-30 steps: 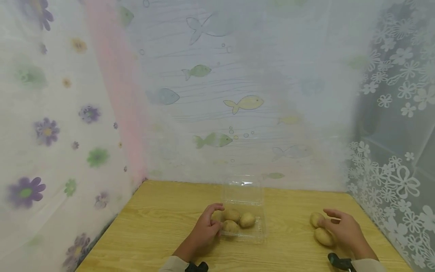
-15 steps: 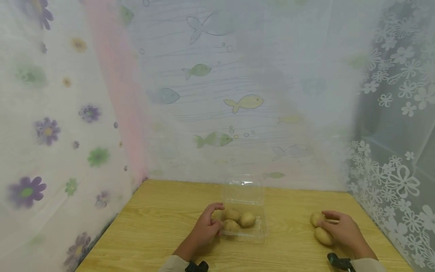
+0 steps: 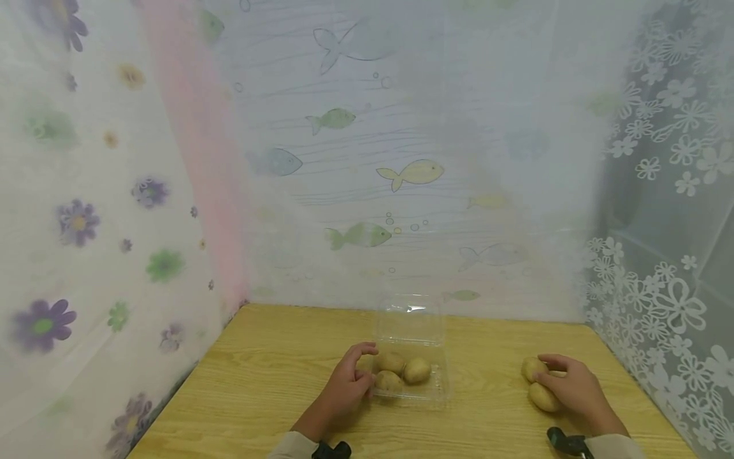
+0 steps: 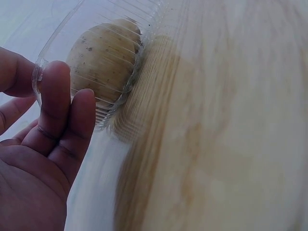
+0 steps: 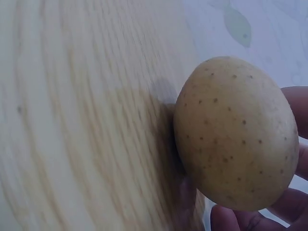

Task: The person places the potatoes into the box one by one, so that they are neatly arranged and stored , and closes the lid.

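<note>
In the head view my left hand (image 3: 346, 387) is at the left side of a clear plastic clamshell box (image 3: 437, 386), its lid raised at the back. The left wrist view shows the fingers and thumb of that hand pinching the box's rim (image 4: 36, 79), with a potato (image 4: 103, 60) visible through the wall. Three potatoes (image 3: 417, 370) lie inside. Over to the right, my right hand (image 3: 576, 386) grips the farther of two potatoes (image 3: 532, 368) between thumb and fingers. The nearer potato (image 3: 543, 397) lies against that hand; a potato (image 5: 236, 134) hides much of the fingers in the right wrist view.
A wood-grain table (image 3: 275, 357) carries everything. Behind it hangs a pale curtain with fish drawings (image 3: 487, 127); flower-printed sheets (image 3: 103, 255) close off the left and right sides. Tabletop lies between the box and the two loose potatoes.
My right hand has shifted slightly left, its fingers coming down from above onto the farther potato. The two loose potatoes have moved very slightly. My left hand and the box stay put.
</note>
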Demonstrator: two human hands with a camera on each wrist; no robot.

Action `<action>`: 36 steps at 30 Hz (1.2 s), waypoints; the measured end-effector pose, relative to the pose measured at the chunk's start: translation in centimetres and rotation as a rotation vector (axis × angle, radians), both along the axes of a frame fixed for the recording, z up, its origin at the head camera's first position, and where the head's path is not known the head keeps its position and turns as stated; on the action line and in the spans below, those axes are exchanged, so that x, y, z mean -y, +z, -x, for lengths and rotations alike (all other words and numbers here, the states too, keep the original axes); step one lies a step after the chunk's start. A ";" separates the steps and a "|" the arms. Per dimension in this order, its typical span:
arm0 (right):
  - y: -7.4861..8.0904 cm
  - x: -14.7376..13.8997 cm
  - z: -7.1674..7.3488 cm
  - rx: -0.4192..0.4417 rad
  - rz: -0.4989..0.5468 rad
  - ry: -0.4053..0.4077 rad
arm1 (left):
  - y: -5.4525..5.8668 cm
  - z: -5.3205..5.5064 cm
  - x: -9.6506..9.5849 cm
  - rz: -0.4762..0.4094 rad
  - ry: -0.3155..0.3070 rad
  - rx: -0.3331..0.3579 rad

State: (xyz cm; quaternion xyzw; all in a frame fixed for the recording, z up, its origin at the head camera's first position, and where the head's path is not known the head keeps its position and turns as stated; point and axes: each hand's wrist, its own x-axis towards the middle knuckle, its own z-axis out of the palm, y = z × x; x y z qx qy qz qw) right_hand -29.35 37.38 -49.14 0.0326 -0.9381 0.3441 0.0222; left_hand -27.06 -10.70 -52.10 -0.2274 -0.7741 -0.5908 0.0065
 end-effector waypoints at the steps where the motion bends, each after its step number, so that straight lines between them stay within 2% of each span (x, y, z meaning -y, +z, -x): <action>1: 0.0 0.0 0.1 -0.002 -0.007 -0.004 | 0.0 0.0 0.0 -0.001 -0.001 -0.002; 16: -0.4 0.2 0.5 -0.003 -0.050 0.003 | -0.4 0.4 0.2 0.006 -0.016 0.006; 30: -0.4 0.5 0.2 -0.072 -0.061 -0.024 | -0.5 0.6 0.3 0.006 -0.018 -0.003; 36: -0.7 0.5 0.3 -0.132 -0.066 -0.046 | -0.5 0.4 0.3 0.006 -0.005 -0.007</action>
